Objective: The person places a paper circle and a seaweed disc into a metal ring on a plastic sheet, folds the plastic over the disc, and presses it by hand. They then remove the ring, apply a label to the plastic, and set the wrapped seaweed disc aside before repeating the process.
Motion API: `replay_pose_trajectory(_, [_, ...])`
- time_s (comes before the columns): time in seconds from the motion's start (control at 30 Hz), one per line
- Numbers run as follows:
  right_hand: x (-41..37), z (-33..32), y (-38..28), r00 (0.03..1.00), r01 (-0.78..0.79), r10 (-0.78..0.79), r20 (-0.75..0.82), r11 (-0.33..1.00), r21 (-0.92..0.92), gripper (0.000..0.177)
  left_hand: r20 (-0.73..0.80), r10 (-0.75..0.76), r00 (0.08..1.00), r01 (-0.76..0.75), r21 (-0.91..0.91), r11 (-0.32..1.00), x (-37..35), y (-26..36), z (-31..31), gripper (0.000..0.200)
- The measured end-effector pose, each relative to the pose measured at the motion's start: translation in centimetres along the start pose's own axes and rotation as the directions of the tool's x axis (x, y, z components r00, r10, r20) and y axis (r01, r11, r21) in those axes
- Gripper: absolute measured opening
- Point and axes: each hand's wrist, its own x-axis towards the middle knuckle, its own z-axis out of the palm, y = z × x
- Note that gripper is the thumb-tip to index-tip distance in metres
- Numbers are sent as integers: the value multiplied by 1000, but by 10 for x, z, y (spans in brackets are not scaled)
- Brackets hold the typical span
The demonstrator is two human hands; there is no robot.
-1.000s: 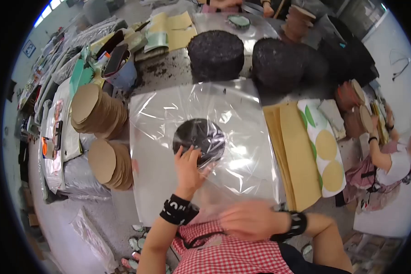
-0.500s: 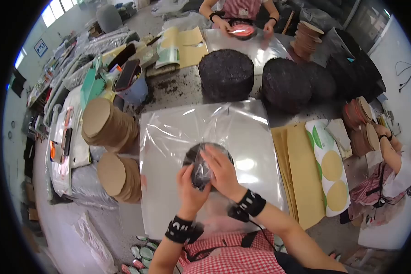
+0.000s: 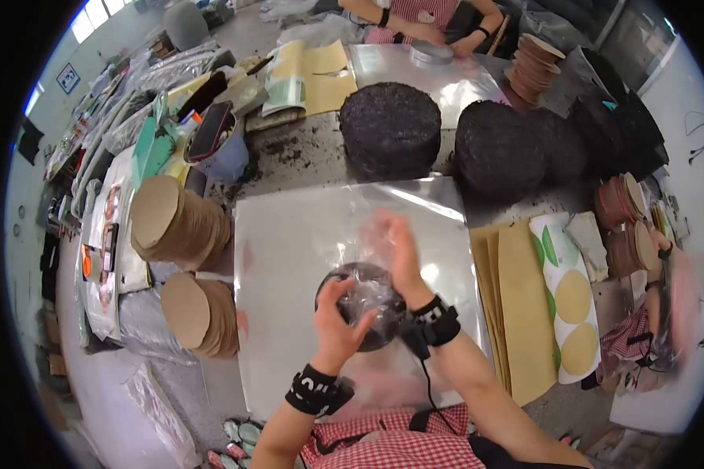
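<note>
A dark round cake (image 3: pixel 380 338) lies on a shiny metal sheet (image 3: pixel 281 234) in front of me, with crumpled clear plastic film (image 3: pixel 361 295) gathered over its top. My left hand (image 3: pixel 339 324) is curved over the near left side of the cake, thumb and fingers around the bunched film. Raised just beyond the cake's right side, my right hand (image 3: pixel 401 254) has its fingers stretched out and partly blurred; nothing can be made out in them.
Stacks of brown card discs (image 3: pixel 164 219) stand left. Big black round stacks (image 3: pixel 389 129) sit behind the sheet, brown paper (image 3: pixel 524 305) to its right. A co-worker's hands (image 3: pixel 465 43) are at a grey round piece (image 3: pixel 432 52) across the table; another person works at right.
My right hand has lifted off the film and moved up and away from me. My left hand stays at the cake. The co-worker opposite now has a grey round piece where a red one was.
</note>
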Motion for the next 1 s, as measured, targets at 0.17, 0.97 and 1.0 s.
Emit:
replay_pose_trajectory(0.17, [-51, -26, -15, 751, 465, 2, 660, 708, -531, 48, -78, 391, 917, -395, -48, 917, 4, -7, -23, 46])
replay_pose_trajectory(0.97, [-101, -51, -71, 853, 504, -242, 462, 153, -850, 6, 590, 18, 807, -407, 533, 742, 3, 15, -9, 85])
replay_pose_trajectory(1.0, [-98, -73, -96, 830, 501, -338, 443, 105, -859, 6, 600, -2, 800, -403, 540, 739, 4, 15, -6, 86])
